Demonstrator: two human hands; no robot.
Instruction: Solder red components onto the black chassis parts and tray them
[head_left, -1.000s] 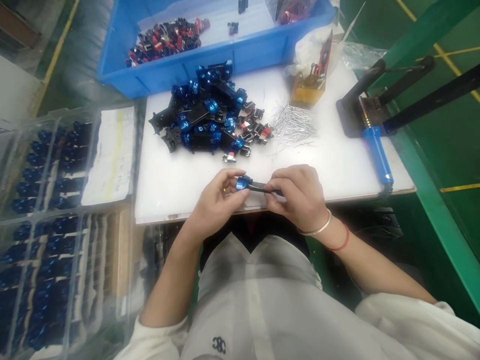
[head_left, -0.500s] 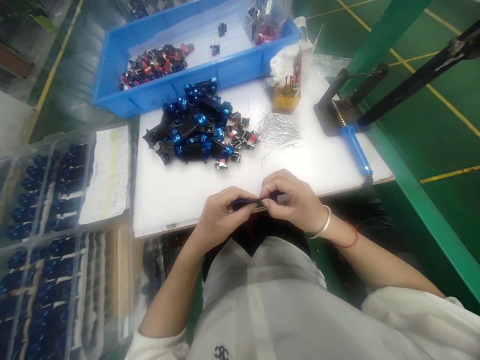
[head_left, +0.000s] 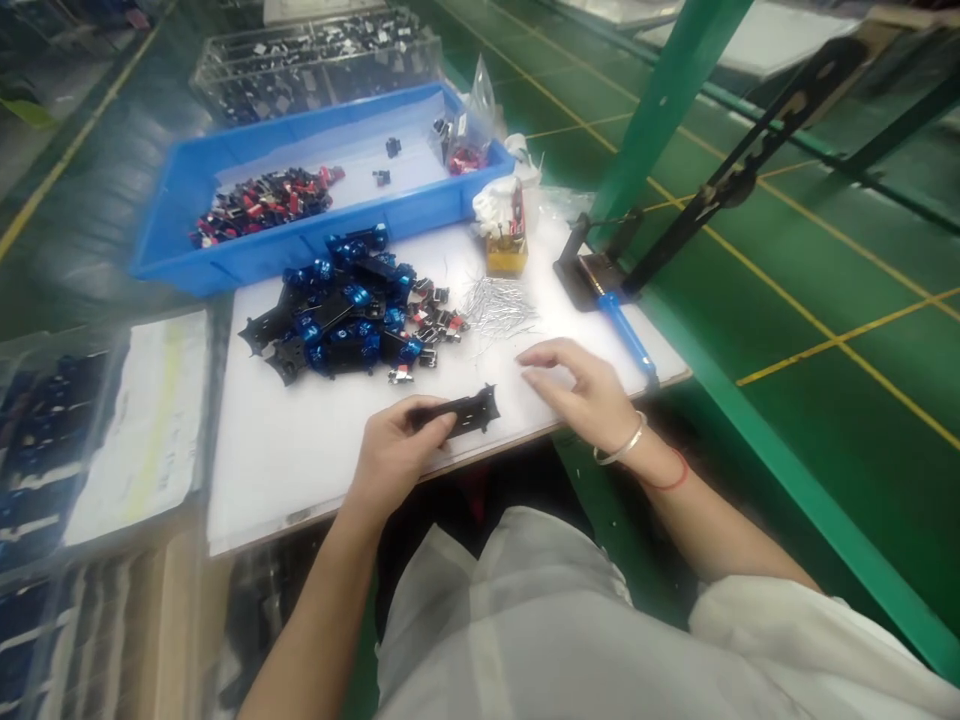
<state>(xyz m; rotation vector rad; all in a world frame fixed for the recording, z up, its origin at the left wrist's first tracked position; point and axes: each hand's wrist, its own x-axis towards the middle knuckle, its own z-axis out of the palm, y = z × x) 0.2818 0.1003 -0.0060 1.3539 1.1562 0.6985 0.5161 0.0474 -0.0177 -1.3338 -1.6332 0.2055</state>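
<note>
Green workshop floor crossed by yellow lines fills the background, with a slanted green post rising at the far right of the bench. Nearer lies a white tabletop, its front edge just before the person's lap. At the back of it sits a blue bin with a heap of small red and black pieces inside, and a clear plastic bag leans in the bin's right corner. In front of the bin is a pile of blue and black parts. Just right of the pile is a scatter of thin metal pins, and behind those a small yellow box. A black lever press with a blue handle stands at the table's right edge. Off the left edge are a paper sheet and blurred clear trays of blue pieces.

Near the front edge, the left hand is clamped around 1 end of a flat black part, fingers curled over its top. Its long axis runs left to right, roughly along the table edge, rising slightly rightward. The free end, with small prongs, points right toward the other hand. The right hand is apart from the part, held low over the tabletop with fingers loosely spread and nothing in it. A silver bangle and a red cord circle that wrist.
</note>
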